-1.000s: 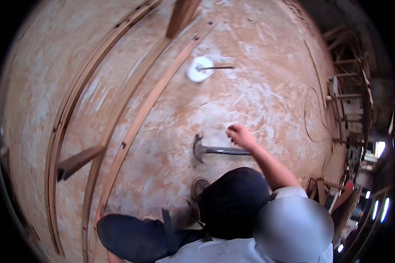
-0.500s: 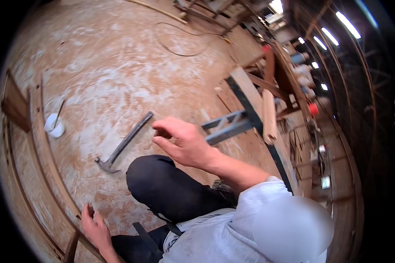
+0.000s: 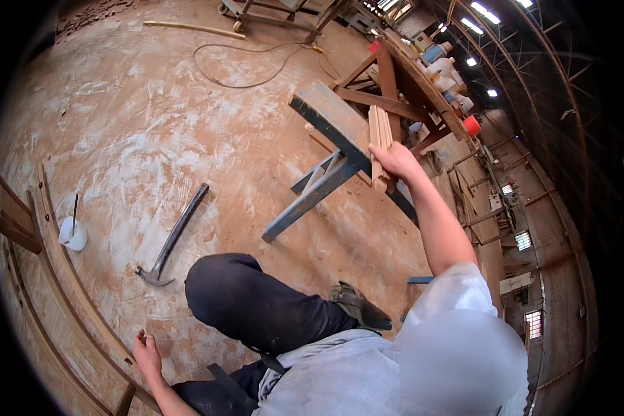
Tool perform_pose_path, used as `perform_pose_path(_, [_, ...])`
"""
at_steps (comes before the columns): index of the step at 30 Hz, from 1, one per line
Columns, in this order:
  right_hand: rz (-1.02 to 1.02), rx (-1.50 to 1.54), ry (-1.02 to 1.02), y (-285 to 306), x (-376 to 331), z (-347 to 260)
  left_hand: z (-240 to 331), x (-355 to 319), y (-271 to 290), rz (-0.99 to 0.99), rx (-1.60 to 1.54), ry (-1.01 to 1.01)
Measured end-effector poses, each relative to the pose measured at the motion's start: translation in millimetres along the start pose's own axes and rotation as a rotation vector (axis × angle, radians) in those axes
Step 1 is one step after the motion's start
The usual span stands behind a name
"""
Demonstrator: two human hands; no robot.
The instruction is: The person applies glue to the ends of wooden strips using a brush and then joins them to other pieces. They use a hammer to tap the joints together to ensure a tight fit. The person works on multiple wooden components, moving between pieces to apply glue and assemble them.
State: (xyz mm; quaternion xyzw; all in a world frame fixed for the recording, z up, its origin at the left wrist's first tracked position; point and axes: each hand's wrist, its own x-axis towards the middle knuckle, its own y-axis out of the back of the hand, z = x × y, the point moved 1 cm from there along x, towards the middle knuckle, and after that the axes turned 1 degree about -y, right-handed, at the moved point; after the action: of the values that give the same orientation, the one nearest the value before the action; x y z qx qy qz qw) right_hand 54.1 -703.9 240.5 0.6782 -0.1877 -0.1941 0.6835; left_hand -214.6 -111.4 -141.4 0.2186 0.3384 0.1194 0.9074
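Observation:
Out to the right, my right hand (image 3: pixel 395 162) is closed around the near end of a small stack of light wooden strips (image 3: pixel 379 128). The strips lie on top of a blue-grey sawhorse (image 3: pixel 334 114). My left hand (image 3: pixel 147 355) hangs low at the left, beside a long wooden frame (image 3: pixel 83 295); its fingers are loosely bent and apart, with nothing visible in them. Between my bent knee and the frame, a claw hammer (image 3: pixel 177 239) rests on the floor, head toward me.
A white cup (image 3: pixel 73 236) with a thin stick in it stands by the frame. Farther off are a cable (image 3: pixel 246 86), a loose wooden pole (image 3: pixel 194 29) and a wheeled cart (image 3: pixel 270 19). Behind the sawhorse, a wooden bench (image 3: pixel 388 83) carries several containers, one of them a red tub (image 3: pixel 471 125).
My right hand has swung from above my knee out to the right and taken hold of the wooden strips. The view has shifted; my left hand stays by the frame.

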Motion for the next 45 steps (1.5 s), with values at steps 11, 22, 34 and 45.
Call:
perform_pose_path(11, [0.037, 0.754, 0.475, -21, 24, -37, 40, -26, 14, 0.168, -0.230, -0.156])
perform_pose_path(22, [-0.725, 0.360, 1.747, -180, -267, -360, 196, -34, 24, 0.517, -1.343, -0.428])
perform_pose_path(34, [-0.542, -0.058, 1.759, -411, -204, -442, 17, -120, 58, 0.602, -0.445, 0.184])
perform_pose_path(45, [-0.993, 0.196, 1.150, -416, -185, -554, 30, -100, 58, 0.321, -0.185, 0.334])
